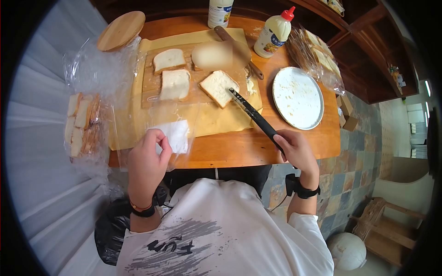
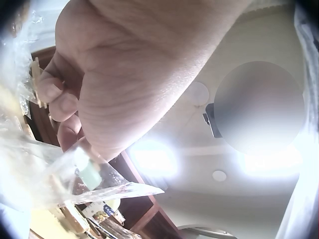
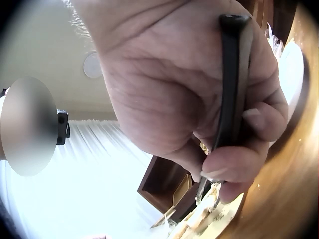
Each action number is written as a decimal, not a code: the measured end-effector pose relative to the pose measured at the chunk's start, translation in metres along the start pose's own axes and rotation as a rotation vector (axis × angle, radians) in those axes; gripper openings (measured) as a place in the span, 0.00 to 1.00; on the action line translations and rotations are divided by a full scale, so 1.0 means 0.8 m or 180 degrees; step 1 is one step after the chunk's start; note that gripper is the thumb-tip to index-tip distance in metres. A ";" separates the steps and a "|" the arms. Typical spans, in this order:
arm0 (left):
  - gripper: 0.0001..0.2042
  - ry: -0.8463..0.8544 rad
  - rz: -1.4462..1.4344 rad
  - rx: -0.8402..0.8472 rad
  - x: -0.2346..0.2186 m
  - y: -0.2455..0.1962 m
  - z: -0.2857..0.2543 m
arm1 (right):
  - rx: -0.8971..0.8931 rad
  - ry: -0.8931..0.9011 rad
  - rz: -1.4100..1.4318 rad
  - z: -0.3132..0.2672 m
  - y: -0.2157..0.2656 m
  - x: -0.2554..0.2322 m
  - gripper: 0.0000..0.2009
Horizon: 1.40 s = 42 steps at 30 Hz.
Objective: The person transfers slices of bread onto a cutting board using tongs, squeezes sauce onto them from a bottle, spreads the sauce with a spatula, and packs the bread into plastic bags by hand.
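Note:
My right hand (image 1: 297,149) holds long black tongs (image 1: 258,120) by their handle end. Their crumb-flecked tip overlaps a bread slice (image 1: 216,92) turned cornerwise at the front right of the wooden board (image 1: 149,85). Two more slices, a back one (image 1: 169,60) and a front one (image 1: 175,84), lie to the left on that board. With thumb and fingertips my left hand (image 1: 146,158) pinches a clear plastic bag (image 2: 114,186) at the table's front edge. A white square patch (image 1: 178,134) shows in the bag. Blurring hides much of the board's back right.
Right of the board lies a round white tray (image 1: 298,99) with crumbs. Behind it stand a red-capped squeeze bottle (image 1: 274,37) and another bottle (image 1: 220,14). Bagged bread lies at the left (image 1: 79,122) and at the back right (image 1: 322,55). A round wooden board (image 1: 121,31) sits back left.

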<state>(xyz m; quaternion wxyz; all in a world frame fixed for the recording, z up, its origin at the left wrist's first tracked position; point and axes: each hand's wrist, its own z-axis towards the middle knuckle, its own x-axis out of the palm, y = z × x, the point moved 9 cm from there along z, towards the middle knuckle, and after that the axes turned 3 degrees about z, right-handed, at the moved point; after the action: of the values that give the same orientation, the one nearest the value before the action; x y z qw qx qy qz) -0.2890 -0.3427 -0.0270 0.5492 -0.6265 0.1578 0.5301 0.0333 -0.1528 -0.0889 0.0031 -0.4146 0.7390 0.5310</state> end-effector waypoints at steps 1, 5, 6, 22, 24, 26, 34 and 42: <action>0.06 0.0000 0.0001 0.0014 0.000 0.000 0.000 | -0.0004 0.0005 -0.0011 0.005 0.003 0.003 0.12; 0.08 0.0113 -0.0199 -0.0205 0.004 0.005 -0.002 | 0.0113 -0.0043 0.0028 0.030 0.014 0.028 0.14; 0.08 0.0110 -0.0198 -0.0217 0.004 0.007 -0.003 | 0.0129 -0.0107 0.0091 0.034 0.017 0.034 0.15; 0.04 0.0017 -0.0051 0.0083 -0.007 0.002 -0.005 | -0.0145 -0.0071 0.1400 0.011 0.003 0.033 0.10; 0.04 -0.0019 -0.0062 0.0062 -0.009 0.001 -0.005 | -0.0192 0.0082 0.1487 -0.002 0.009 0.025 0.10; 0.04 -0.0122 0.0036 0.0309 -0.012 -0.009 -0.004 | -0.0242 0.0354 0.1679 -0.014 0.015 0.026 0.10; 0.04 -0.0438 0.0100 0.0184 -0.021 -0.013 -0.007 | 0.0069 0.0905 0.1133 -0.039 0.010 0.064 0.10; 0.05 -0.0362 0.0567 0.0807 -0.018 -0.045 -0.012 | 0.0195 0.1061 0.0883 -0.027 0.009 0.090 0.11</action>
<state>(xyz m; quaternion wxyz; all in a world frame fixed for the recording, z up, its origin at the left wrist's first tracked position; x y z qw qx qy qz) -0.2618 -0.3442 0.0021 0.5827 -0.5047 0.2470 0.5871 -0.0089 -0.2133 -0.1057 -0.1797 -0.3907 0.7951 0.4277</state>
